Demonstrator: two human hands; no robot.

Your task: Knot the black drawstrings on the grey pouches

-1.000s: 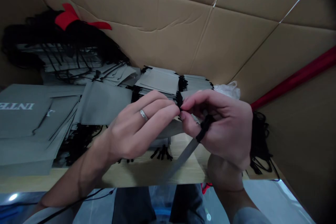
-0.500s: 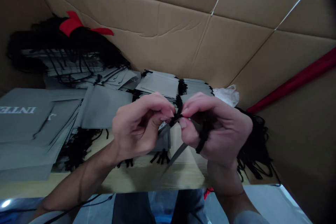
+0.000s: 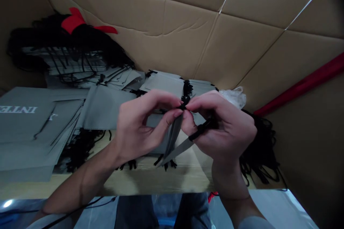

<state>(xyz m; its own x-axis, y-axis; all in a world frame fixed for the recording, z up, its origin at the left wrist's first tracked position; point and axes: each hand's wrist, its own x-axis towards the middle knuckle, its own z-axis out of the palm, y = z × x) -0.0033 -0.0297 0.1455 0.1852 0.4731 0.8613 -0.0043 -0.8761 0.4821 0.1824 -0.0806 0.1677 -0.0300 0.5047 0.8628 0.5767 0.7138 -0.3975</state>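
My left hand (image 3: 145, 128) and my right hand (image 3: 221, 127) meet over the table, fingertips nearly touching. Both pinch a short black cord (image 3: 184, 106), which looks knotted, between thumb and forefinger. Below the cord hangs a grey fabric pouch (image 3: 173, 132), seen nearly edge-on. Across my right palm rests a black-handled tool with a pointed grey blade (image 3: 178, 151) angled down to the left; its full shape is hidden by the fingers. Beneath my hands lie more grey pouches with black cord ends (image 3: 166, 164).
Printed grey pouches (image 3: 24, 128) spread at left, below a black cord bundle (image 3: 70, 43) tied with red ribbon. Stacked pouches (image 3: 162, 82) and a clear plastic bag (image 3: 235, 97) stand along the cardboard wall (image 3: 172, 18). More black cords (image 3: 259, 150) lie at right.
My hands have risen slightly with the cord between them. The grey blade in my right hand has swung to a flatter angle, and more of the pouch shows below the cord.
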